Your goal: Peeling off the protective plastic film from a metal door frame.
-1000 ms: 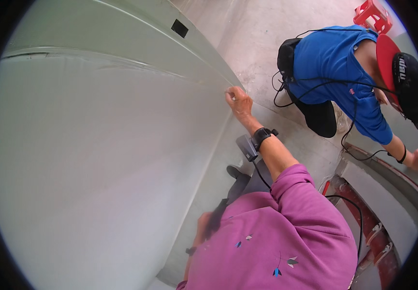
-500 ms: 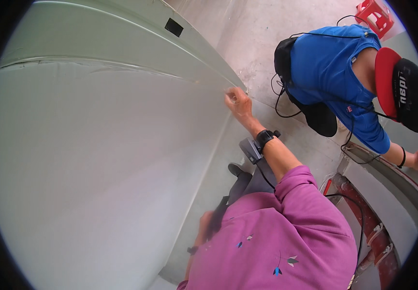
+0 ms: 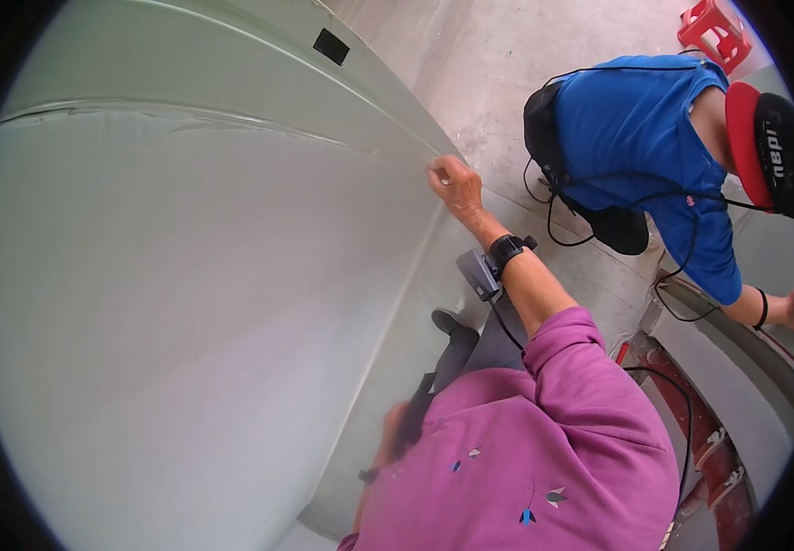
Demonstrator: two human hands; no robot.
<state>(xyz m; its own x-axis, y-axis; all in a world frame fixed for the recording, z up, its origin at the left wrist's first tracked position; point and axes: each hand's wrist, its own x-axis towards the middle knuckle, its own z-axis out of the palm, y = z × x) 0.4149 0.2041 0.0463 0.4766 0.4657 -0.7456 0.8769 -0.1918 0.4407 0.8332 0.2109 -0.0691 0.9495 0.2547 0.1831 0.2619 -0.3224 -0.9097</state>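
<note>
Pinching panel edge (image 3: 415, 151), right hand (image 3: 454, 186)

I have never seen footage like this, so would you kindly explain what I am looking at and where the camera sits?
The camera is worn on a person's head and looks down, so its fisheye lens bends straight edges. The magenta sleeve is the wearer's own arm. The right hand, with a black wrist device, touches the edge of a large pale green panel; whether it grips anything is too small to tell. The left hand is mostly hidden low beside the body. The person in blue is a co-worker nearby.
</note>
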